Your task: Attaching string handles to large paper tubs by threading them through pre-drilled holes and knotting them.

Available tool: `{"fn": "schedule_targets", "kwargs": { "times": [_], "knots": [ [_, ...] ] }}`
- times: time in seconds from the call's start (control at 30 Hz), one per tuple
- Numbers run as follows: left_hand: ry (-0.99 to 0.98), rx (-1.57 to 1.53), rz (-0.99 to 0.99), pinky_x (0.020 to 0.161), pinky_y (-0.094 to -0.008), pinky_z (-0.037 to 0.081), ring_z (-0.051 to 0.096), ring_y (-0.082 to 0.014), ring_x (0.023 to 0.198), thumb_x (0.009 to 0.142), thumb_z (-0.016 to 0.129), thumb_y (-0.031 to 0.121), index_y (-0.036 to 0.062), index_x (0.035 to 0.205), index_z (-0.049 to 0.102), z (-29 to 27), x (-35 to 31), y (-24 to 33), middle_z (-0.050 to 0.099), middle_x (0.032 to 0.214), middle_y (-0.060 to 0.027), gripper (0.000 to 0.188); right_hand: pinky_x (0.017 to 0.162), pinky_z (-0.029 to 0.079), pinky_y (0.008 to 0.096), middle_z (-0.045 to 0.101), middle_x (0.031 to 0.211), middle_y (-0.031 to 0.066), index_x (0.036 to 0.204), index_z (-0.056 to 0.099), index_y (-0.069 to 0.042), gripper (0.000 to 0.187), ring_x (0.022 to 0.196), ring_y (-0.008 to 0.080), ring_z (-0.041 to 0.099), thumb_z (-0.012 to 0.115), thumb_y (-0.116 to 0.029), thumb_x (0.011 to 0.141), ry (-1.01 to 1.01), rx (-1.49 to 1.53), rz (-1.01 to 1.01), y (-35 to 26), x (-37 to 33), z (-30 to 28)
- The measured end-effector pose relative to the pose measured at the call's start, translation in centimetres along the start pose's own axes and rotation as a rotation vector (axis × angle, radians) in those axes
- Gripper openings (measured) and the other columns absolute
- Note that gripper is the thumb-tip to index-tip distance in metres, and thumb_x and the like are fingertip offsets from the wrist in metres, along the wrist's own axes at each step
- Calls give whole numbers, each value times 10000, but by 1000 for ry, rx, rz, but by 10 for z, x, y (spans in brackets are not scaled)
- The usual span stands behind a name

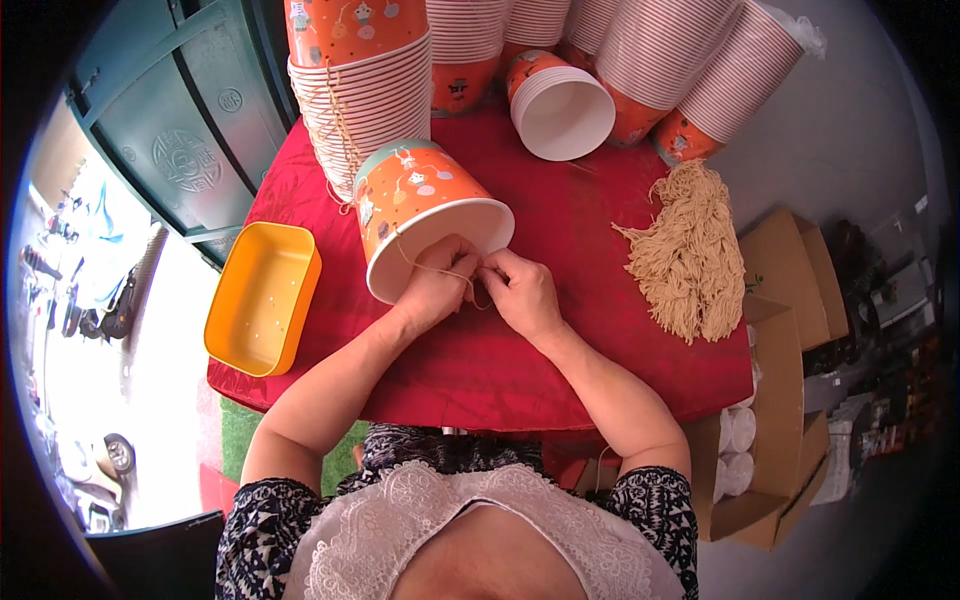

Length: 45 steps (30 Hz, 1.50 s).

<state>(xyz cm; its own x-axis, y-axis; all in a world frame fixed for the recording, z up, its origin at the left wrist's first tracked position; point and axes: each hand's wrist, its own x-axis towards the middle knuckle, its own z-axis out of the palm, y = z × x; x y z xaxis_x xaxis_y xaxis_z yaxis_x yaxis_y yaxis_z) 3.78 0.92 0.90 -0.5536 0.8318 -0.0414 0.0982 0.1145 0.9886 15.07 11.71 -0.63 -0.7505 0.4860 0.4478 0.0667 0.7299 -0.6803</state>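
Note:
An orange patterned paper bucket [420, 190] lies tilted on the red cloth, its white mouth turned toward me. A thin beige string [428, 266] comes from the bucket's side near the rim and runs across to my fingers. At the mouth, my left hand [432, 290] is closed with the string passing over its fingers, partly inside the opening. Just right of it, my right hand [524, 296] pinches the string, and a small loop hangs between the two hands. The fingertips are partly hidden.
Left stands a yellow plastic tub [262, 300] with small white bits in it. A tall stack of paper buckets [365, 115] rises behind the bucket. More stacks and a loose white-mouthed bucket [565, 112] fill the back. A bundle of beige strings [692, 255] lies right, beyond it cardboard boxes [780, 400].

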Motion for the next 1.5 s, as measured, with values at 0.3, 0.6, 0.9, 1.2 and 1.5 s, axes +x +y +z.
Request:
{"fn": "schedule_targets", "kwargs": {
  "times": [0.3, 0.6, 0.9, 1.2, 1.5],
  "knots": [
    [-11, -5, 26, 387, -268, 410, 547, -129, 492, 937, 484, 66, -23, 944, 564, -4, -2, 3, 584, 710, -81, 120, 581, 508, 353, 665, 749, 147, 868, 643, -15, 59, 665, 267, 672, 643, -34, 812, -5, 4, -16, 1, 0, 0],
    [118, 314, 300, 639, -377, 510, 637, -281, 736, 787, 597, -4, -32, 874, 623, -8, 1, -15, 637, 808, -173, 96, 563, 496, 344, 659, 727, 143, 837, 632, -7, 41, 637, 248, 663, 635, -39, 812, -1, 12, -10, -4, -1, 2],
    [134, 512, 361, 713, -420, 507, 619, -361, 806, 723, 649, 16, -22, 760, 633, -3, -1, -16, 621, 860, -205, 56, 578, 503, 442, 653, 738, 151, 821, 610, -53, 64, 684, 352, 655, 645, -107, 823, -17, 5, 7, -3, -2, 2],
    [121, 534, 370, 722, -424, 507, 615, -363, 802, 736, 649, 27, -28, 743, 626, -3, -2, -17, 617, 887, -206, 60, 523, 498, 387, 639, 675, 148, 894, 585, -37, 91, 612, 297, 661, 652, -54, 834, 34, -51, -7, -4, -3, 6],
    [139, 494, 367, 670, -421, 512, 625, -357, 745, 723, 639, 12, -42, 718, 633, -4, -1, -15, 623, 813, -216, 55, 518, 505, 393, 642, 686, 140, 837, 597, -43, 56, 616, 313, 655, 651, -52, 828, 64, -144, -162, -6, -2, 7]
  ]
}}
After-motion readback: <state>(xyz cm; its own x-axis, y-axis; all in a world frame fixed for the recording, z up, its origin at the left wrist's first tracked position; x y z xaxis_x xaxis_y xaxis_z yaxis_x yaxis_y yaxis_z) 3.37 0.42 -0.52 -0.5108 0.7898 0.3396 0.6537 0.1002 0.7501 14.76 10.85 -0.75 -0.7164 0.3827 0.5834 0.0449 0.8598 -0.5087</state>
